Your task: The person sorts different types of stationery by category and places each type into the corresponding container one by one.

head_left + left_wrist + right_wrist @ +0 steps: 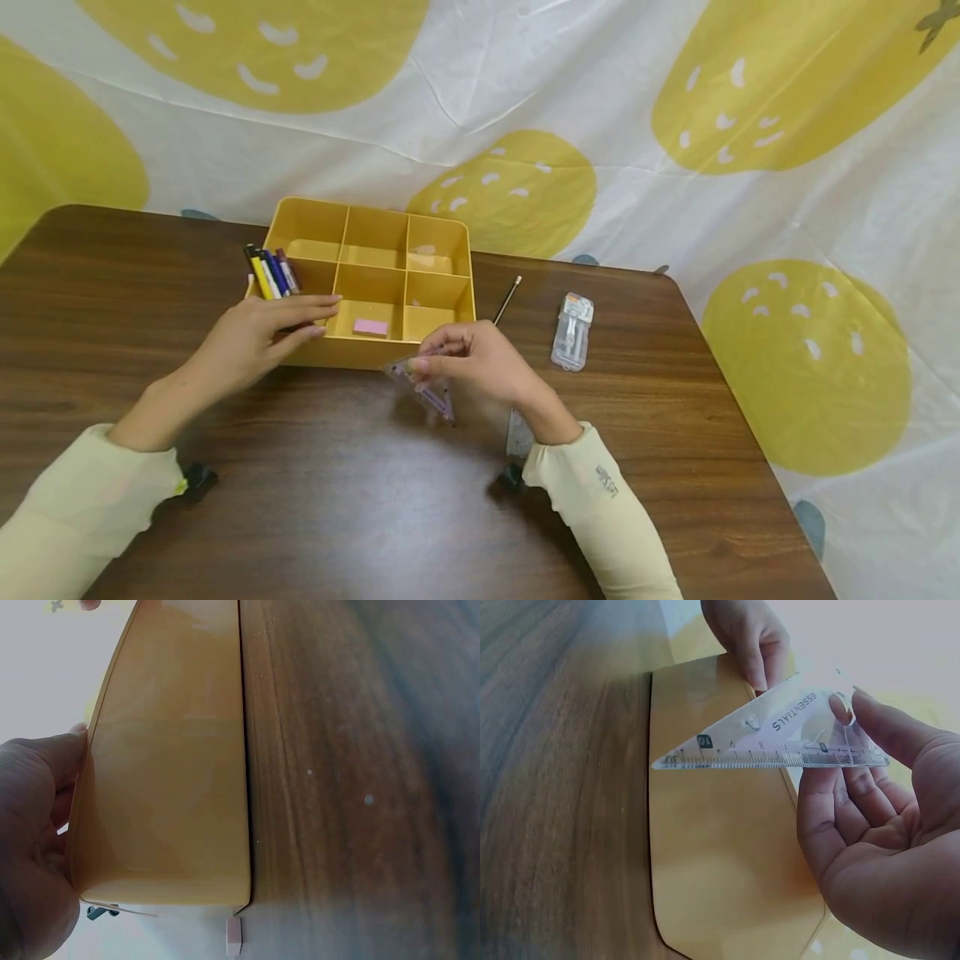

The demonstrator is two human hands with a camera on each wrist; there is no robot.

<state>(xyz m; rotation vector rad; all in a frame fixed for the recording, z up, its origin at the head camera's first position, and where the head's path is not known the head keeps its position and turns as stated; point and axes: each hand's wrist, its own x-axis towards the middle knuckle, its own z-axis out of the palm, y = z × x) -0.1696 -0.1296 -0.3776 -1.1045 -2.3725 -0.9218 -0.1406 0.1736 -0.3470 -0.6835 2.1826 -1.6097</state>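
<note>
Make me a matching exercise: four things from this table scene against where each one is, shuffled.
1. Set square
2. Pens
3. Pink block
4. Pencil

a. On the table, right of the yellow box
b. In the yellow box's front middle compartment
c. Pinched by the right hand
d. In the yellow box's front left compartment

Pairs: 1-c; 2-d; 3-b; 4-a

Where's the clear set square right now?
In the right wrist view, the clear set square is just above centre, pinched by the right hand on the right, with the yellow organizer behind it.
</note>
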